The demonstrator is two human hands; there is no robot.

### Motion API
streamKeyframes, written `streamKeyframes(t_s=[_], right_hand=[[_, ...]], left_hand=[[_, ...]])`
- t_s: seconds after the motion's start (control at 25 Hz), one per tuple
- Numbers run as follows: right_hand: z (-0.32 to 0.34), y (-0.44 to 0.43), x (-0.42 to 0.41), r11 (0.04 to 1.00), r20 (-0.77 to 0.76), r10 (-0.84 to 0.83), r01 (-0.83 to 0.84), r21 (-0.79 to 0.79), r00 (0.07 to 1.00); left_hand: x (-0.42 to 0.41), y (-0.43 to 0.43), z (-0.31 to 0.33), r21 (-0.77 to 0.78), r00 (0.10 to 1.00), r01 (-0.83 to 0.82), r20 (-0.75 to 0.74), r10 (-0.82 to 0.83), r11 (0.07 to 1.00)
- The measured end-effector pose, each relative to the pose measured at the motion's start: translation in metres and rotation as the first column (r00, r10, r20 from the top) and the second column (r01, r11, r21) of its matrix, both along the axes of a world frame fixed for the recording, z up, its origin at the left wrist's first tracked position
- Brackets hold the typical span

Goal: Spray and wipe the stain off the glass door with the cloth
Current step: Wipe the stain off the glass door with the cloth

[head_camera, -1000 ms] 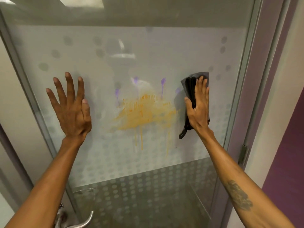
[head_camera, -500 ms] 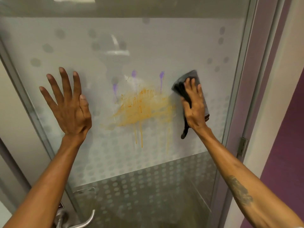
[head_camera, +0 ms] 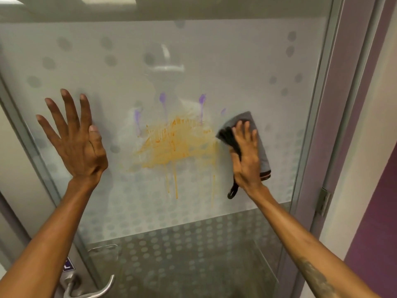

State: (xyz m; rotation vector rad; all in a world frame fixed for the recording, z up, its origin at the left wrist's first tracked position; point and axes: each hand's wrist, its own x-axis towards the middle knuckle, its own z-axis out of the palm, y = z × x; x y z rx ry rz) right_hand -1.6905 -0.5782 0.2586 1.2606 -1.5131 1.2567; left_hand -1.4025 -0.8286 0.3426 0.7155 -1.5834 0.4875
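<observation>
Frosted glass door (head_camera: pixel 214 61) with a dotted film pattern, set in a grey metal frame. One orange smeared stain (head_camera: pixel 178 145) sits at mid-panel, with at least three thin orange runs trailing down below it. Purple droplets of what appears to be spray liquid sit along its upper edge; four can be counted, though a fifth may be lost in the glare.

Right hand (head_camera: pixel 246 155): fingers pressed together and flat, palm holding one folded dark grey cloth (head_camera: pixel 260 138) against the glass. The cloth lies just beside the right edge of the stain, touching or nearly touching it. A dark loop of the cloth hangs below the wrist.

Left hand (head_camera: pixel 75 138): fingers spread wide, holding nothing, at the glass well to the left of the stain. Whether the palm bears on the pane cannot be told.

Progress, as judged: spraying looks done, since purple liquid is on the glass. Wiping is barely begun; the stain is streaked but almost wholly present, and the runs are untouched. Remaining: sweep the cloth across the whole mark, the runs and the purple droplets.

One silver lever door handle (head_camera: pixel 90 291) at lower left. No spray bottle in view.
</observation>
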Motion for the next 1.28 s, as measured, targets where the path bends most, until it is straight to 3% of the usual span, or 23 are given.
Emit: streamKeyframes(t_s=[0.08, 0.16, 0.24, 0.32, 0.36, 0.48, 0.56, 0.68, 0.8, 0.92, 1.0, 1.08, 1.16, 1.24, 1.28], right_hand=[[-0.034, 0.001, 0.003, 0.994, -0.109, -0.004, 0.016, 0.110, 0.994], [-0.078, 0.020, -0.003, 0.992, -0.101, -0.042, 0.053, 0.113, 0.994], [-0.106, 0.026, 0.001, 0.996, 0.139, -0.078, 0.083, -0.031, 0.987], [-0.110, 0.004, 0.023, 0.967, 0.402, -0.078, 0.167, -0.192, 0.912], [-0.107, -0.014, 0.038, 0.952, 0.452, -0.072, 0.197, -0.235, 0.889], [-0.106, -0.064, 0.085, 0.965, 0.315, -0.061, 0.137, -0.224, 0.947], [-0.130, -0.066, 0.099, 0.997, 0.156, -0.052, 0.059, -0.044, 0.986], [-0.164, -0.018, 0.070, 0.975, -0.082, -0.126, 0.138, 0.174, 0.989], [-0.160, 0.020, 0.042, 0.978, 0.146, -0.201, 0.191, 0.079, 0.969], [-0.125, -0.017, 0.063, 0.988, 0.279, -0.112, 0.137, -0.072, 0.954], [-0.108, -0.067, 0.107, 0.992, 0.246, -0.013, 0.043, -0.118, 0.969], [-0.111, -0.107, 0.150, 0.997, 0.175, 0.045, -0.034, -0.064, 0.983], [-0.131, -0.114, 0.163, 0.994, -0.027, 0.049, -0.046, 0.100, 0.998], [-0.148, -0.092, 0.138, 0.965, -0.328, 0.030, 0.058, 0.257, 0.944], [-0.153, -0.076, 0.124, 0.955, -0.395, 0.000, 0.117, 0.272, 0.918]], left_hand=[[0.001, 0.000, 0.001, -0.007, 1.000, 0.004, 0.010, -0.004, 1.000], [0.001, 0.002, 0.002, -0.014, 1.000, 0.010, 0.010, -0.010, 1.000], [0.000, 0.003, 0.001, -0.021, 1.000, -0.005, -0.002, 0.005, 1.000], [-0.003, 0.001, 0.001, -0.012, 0.999, -0.037, -0.009, 0.037, 0.999], [-0.003, 0.000, 0.001, -0.008, 0.999, -0.048, -0.008, 0.047, 0.999], [-0.003, -0.002, 0.000, -0.024, 0.998, -0.059, -0.014, 0.058, 0.998], [-0.001, -0.004, 0.000, -0.028, 0.999, -0.046, -0.003, 0.046, 0.999], [0.000, -0.005, -0.001, -0.022, 1.000, -0.025, 0.005, 0.025, 0.999], [-0.002, -0.004, -0.002, -0.028, 1.000, -0.023, -0.016, 0.023, 0.999], [-0.004, -0.008, -0.002, -0.037, 0.999, -0.033, -0.023, 0.032, 0.999], [-0.005, -0.012, -0.002, -0.057, 0.999, -0.034, -0.024, 0.032, 0.998], [-0.005, -0.014, -0.003, -0.074, 1.000, -0.015, -0.016, 0.013, 0.997], [-0.003, -0.016, -0.003, -0.079, 1.000, 0.005, -0.020, -0.007, 0.997], [-0.002, -0.018, -0.002, -0.071, 0.999, 0.020, -0.028, -0.022, 0.997], [-0.001, -0.018, -0.002, -0.064, 0.999, 0.029, -0.031, -0.031, 0.998]])
